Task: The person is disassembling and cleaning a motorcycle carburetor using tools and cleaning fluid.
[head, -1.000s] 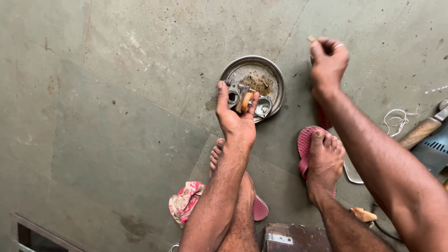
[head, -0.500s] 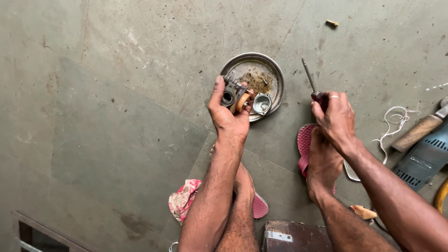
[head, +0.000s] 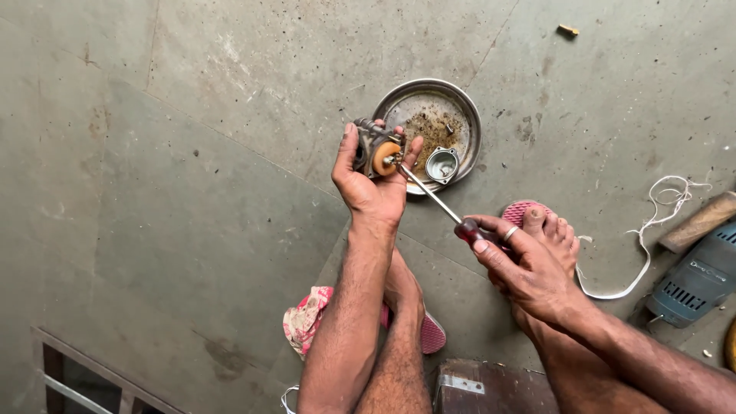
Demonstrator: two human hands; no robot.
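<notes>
My left hand [head: 370, 189] grips a small metal carburetor part [head: 374, 152] with an orange round piece on it, held up over the concrete floor. My right hand [head: 521, 264] holds a screwdriver [head: 433, 198] by its dark red handle; the thin shaft slants up-left and its tip touches the metal part beside the orange piece. Just behind the part lies a round metal dish [head: 466, 115] with rusty grit and a small metal cup [head: 442, 164] in it.
My feet rest in pink sandals [head: 524, 212] on the floor. A crumpled patterned rag [head: 304, 322] lies by my left leg. A white cord [head: 652, 230], a wooden handle [head: 699, 221] and a blue power tool [head: 698, 282] are at the right. A dark box [head: 491, 387] sits at the bottom edge.
My right hand came back from the far floor holding the screwdriver and brought its tip to the metal part. My left hand lifted the part off the dish, toward me.
</notes>
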